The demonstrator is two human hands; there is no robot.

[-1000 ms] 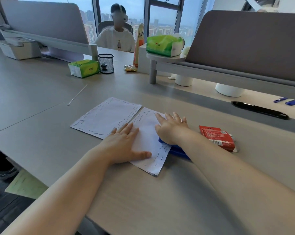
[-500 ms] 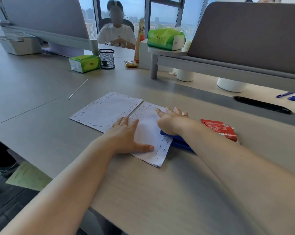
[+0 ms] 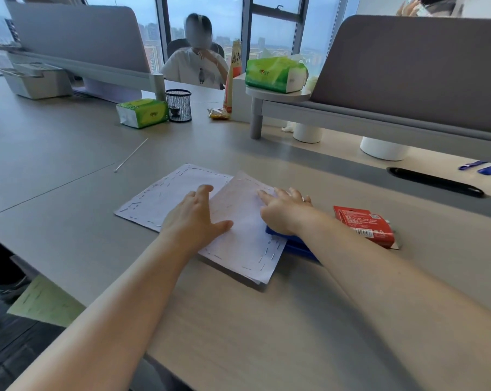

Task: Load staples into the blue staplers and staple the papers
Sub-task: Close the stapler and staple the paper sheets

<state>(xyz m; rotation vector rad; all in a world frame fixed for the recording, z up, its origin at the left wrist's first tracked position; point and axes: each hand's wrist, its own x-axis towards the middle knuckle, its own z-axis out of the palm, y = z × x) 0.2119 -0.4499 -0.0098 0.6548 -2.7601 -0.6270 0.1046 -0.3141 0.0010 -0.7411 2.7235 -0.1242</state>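
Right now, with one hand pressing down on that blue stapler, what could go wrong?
1. The right hand covers most of the blue stapler, so the staple goes in blind. It may strike one of the many staples lining the edge of the top sheet and jam.
2. The left hand lies flat across two sheets rather than squarely on the stack, so the pages might skew under the push.

No word or number can be read with certainty. The red box (image 3: 362, 225) on the right carries white print and a barcode label, but the print is too small. The green tissue pack (image 3: 142, 112) far left and the second tissue pack (image 3: 275, 74) on the small round shelf each show a logo, blurred. The tall orange packet (image 3: 234, 71) has large characters, not legible.
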